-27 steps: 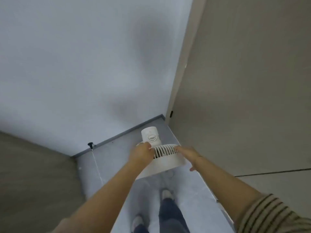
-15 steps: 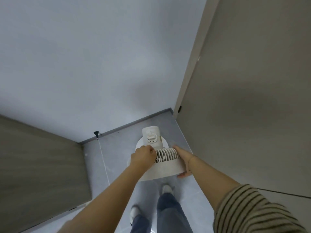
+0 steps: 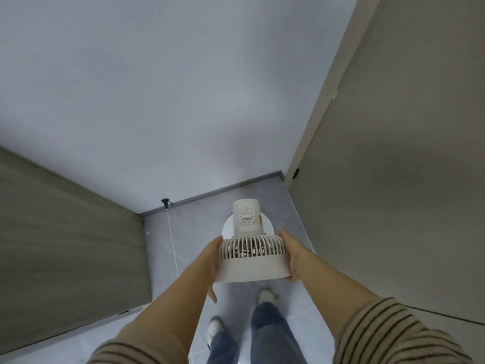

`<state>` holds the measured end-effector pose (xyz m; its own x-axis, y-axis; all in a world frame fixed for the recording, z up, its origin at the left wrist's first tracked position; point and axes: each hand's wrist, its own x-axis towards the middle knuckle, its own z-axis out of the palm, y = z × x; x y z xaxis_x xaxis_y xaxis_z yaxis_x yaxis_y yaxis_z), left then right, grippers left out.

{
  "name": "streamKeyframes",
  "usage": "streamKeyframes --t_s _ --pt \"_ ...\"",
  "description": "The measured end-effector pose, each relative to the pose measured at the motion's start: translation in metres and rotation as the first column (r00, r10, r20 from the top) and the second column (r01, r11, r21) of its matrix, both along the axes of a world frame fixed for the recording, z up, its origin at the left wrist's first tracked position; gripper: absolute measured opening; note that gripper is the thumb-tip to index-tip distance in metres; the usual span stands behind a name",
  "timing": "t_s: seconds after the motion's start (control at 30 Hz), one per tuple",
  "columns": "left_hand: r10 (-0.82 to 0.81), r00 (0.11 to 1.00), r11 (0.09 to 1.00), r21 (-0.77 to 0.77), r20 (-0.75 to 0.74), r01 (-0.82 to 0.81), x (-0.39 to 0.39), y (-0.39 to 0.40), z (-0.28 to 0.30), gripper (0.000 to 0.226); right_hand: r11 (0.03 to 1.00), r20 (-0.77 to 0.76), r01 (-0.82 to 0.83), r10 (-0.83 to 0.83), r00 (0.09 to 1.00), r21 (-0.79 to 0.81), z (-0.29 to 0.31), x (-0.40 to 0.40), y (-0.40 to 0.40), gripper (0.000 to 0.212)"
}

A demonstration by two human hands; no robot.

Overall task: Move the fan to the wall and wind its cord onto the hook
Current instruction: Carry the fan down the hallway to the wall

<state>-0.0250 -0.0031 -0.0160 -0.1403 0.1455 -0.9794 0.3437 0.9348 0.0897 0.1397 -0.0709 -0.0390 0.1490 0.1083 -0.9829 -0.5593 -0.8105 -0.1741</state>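
I hold the white fan (image 3: 253, 261) by its round slatted head, above the grey floor and close to the white wall (image 3: 183, 101). Its cylindrical housing with a dial (image 3: 246, 216) points toward the wall, and part of a round white base shows behind it. My left hand (image 3: 213, 261) presses flat against the left side of the head, thumb hanging free. My right hand (image 3: 290, 256) lies along the right side, thumb hooked at the lower rim. No cord or hook is visible.
A beige door or panel (image 3: 393, 179) stands close on the right, a wood-grain panel (image 3: 65, 245) on the left. A small black doorstop (image 3: 164, 202) sits at the grey baseboard. My feet (image 3: 266, 296) stand on the tile floor below the fan.
My left hand has come off the top of the grille and now lies flat on the fan's left side. The fan sits higher and nearer to me, with the wall closer.
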Motion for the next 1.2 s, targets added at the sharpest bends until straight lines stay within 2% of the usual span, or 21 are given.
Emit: streamKeyframes --t_s 0.07,0.17,0.27,0.37,0.5,0.63,0.8,0.9,0.97,1.1,1.2 --pt "0.015 1.0 0.995 -0.098 0.02 -0.013 -0.006 0.001 -0.003 0.074 1.0 -0.014 0.008 -0.008 1.0 0.001 -0.001 -0.003 -0.004 0.038" --pt "0.046 0.997 0.991 -0.127 0.061 -0.038 -0.015 0.0 -0.017 0.07 1.0 -0.023 0.016 -0.017 1.0 -0.015 -0.001 -0.009 -0.014 0.033" --pt "0.065 0.993 0.991 -0.127 0.094 -0.052 -0.023 -0.006 -0.026 0.061 0.999 -0.038 0.036 -0.037 0.999 -0.034 0.0 -0.019 -0.028 0.027" --pt "0.018 0.996 0.994 -0.113 0.093 -0.007 -0.031 -0.018 -0.026 0.043 0.998 -0.029 0.065 -0.065 0.997 -0.023 0.005 -0.032 -0.042 0.029" --pt "-0.003 0.994 0.995 -0.099 0.112 0.014 -0.048 -0.036 -0.02 0.044 0.995 -0.02 0.099 -0.099 0.995 0.009 0.009 -0.053 -0.063 0.03" --pt "-0.037 0.993 0.996 -0.077 0.115 0.046 -0.071 -0.048 -0.014 0.036 0.994 0.002 0.111 -0.111 0.994 0.02 0.006 -0.081 -0.078 0.028" --pt "-0.075 0.99 0.992 -0.095 0.12 0.086 -0.104 -0.06 -0.015 0.037 0.991 0.07 0.135 -0.135 0.988 0.016 0.007 -0.111 -0.095 0.033" --pt "-0.089 0.991 0.992 -0.077 0.098 0.097 -0.124 -0.072 -0.014 0.031 0.993 0.096 0.122 -0.122 0.988 0.0 0.005 -0.126 -0.11 0.052" --pt "-0.074 0.991 0.995 -0.066 0.111 0.081 -0.134 -0.078 -0.012 0.029 0.995 0.058 0.099 -0.099 0.993 0.002 0.003 -0.134 -0.121 0.058" --pt "-0.132 0.988 0.991 0.0 0.084 0.132 -0.157 -0.091 -0.015 0.028 0.997 -0.017 0.075 -0.075 0.997 -0.011 0.019 -0.157 -0.149 0.03" --pt "-0.182 0.979 0.982 0.067 0.087 0.177 -0.172 -0.104 -0.02 0.026 0.999 -0.095 0.029 -0.027 0.995 0.022 0.012 -0.17 -0.168 0.032"
